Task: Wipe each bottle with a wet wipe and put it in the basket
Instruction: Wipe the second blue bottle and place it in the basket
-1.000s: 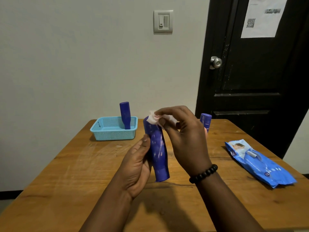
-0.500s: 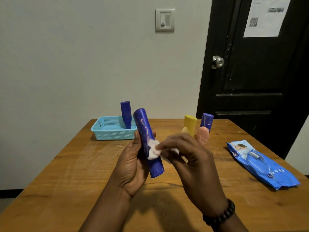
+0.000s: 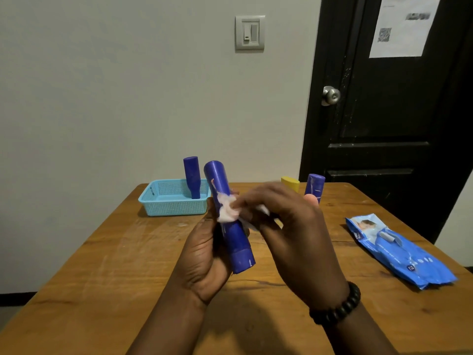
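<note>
Head view: 1 blue bottle (image 3: 192,176) upright in light-blue basket (image 3: 174,208), judged done. 2nd blue bottle (image 3: 230,221) tilted above wooden table (image 3: 102,265), gripped in left hand (image 3: 204,257); right hand (image 3: 289,226) pinching wet wipe (image 3: 227,212) against it, wiping underway. Left to do: yellow bottle (image 3: 290,183), 3rd blue bottle (image 3: 314,187) standing behind hands. Wipes pack (image 3: 399,252) at right, print too small to read. Door notice (image 3: 404,24) blurred.

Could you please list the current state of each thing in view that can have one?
held blue bottle: tilted, gripped by left hand
wet wipe: crumpled, pressed on that bottle by right hand
basket: holds one upright blue bottle
far blue bottle: standing on table
wipes pack: lying flat
door: closed
</note>
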A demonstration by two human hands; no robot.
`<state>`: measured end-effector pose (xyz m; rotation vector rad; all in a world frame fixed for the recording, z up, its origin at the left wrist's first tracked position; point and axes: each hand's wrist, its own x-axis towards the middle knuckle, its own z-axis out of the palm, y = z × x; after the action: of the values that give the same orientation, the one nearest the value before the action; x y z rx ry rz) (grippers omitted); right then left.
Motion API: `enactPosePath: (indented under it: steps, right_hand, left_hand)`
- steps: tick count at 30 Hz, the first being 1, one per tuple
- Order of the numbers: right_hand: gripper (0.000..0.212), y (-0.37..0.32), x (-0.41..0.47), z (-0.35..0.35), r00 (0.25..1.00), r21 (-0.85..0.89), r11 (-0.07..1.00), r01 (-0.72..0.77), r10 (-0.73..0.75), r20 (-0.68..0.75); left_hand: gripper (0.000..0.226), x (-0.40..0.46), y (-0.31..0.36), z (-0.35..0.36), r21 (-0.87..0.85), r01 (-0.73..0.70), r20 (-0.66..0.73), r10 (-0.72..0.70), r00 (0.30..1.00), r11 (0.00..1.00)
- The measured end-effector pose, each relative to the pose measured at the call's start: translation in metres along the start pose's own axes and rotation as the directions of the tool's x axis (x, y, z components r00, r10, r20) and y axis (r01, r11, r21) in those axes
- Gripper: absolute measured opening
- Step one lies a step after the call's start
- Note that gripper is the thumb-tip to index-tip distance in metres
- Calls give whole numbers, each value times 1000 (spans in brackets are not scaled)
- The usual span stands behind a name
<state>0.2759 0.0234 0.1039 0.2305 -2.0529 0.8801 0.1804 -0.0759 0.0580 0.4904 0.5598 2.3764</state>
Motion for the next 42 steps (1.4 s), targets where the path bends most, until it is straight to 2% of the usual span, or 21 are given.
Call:
enactPosePath:
  steps: [2, 4, 7, 10, 12, 15, 20, 22, 26, 30, 32, 35, 38, 42]
  right_hand:
    - [20, 0, -17, -1, 999, -41, 999, 28, -26, 31]
    - [21, 1, -30, 1, 998, -74, 997, 32, -28, 61]
    - [23, 4, -35, 2, 999, -92, 996, 10, -5, 49]
    - [21, 2, -22, -4, 998, -100, 995, 1, -6, -59]
    - [22, 1, -5, -10, 992, -150, 989, 0, -19, -126]
    - [22, 4, 25, -12, 984, -271, 963, 13, -61, -169]
    - [16, 14, 42, 1, 991, -372, 925, 76, -111, -72]
    - [19, 15, 36, 7, 990, -351, 932, 90, -121, -67]
    - [36, 17, 6, 15, 987, -352, 931, 101, -137, -80]
    - [18, 31, -33, 16, 993, -282, 957, 72, -96, -74]
    - [16, 34, -43, 17, 994, -264, 963, 50, -75, -85]
    - [23, 30, -37, 18, 989, -307, 950, 52, -92, -118]
    - [16, 27, -12, 12, 980, -329, 944, 33, -95, -174]
    - [17, 24, 23, 4, 980, -314, 949, 8, -71, -188]
  left_hand:
    - [64, 4, 5, -6, -43, 45, 37, -43, 998, 998]
    - [65, 5, 8, -10, -73, 81, 63, -76, 995, 994]
    - [43, 5, 7, -7, 26, 58, -54, -56, 997, 998]
    - [32, 1, 7, -1, 201, -87, -110, 110, 988, 976]
    - [24, -1, 9, 4, 346, -156, -103, 203, 974, 925]
    - [19, -4, 12, 6, 563, -181, -76, 269, 960, 807]
    - [34, -5, 11, 6, 750, -225, -20, 361, 932, 622]
    - [28, -4, 12, 9, 766, -251, -7, 398, 917, 591]
    - [17, -1, 17, 10, 758, -250, -38, 424, 905, 603]
    - [24, 1, 20, 4, 749, -203, -103, 413, 905, 631]
    - [26, 1, 20, 1, 743, -191, -119, 407, 906, 641]
    - [22, -1, 16, 2, 776, -186, -77, 383, 921, 603]
    - [15, -5, 11, 8, 813, -196, 1, 335, 942, 548]
    - [21, -9, 8, 7, 824, -207, 60, 282, 958, 528]
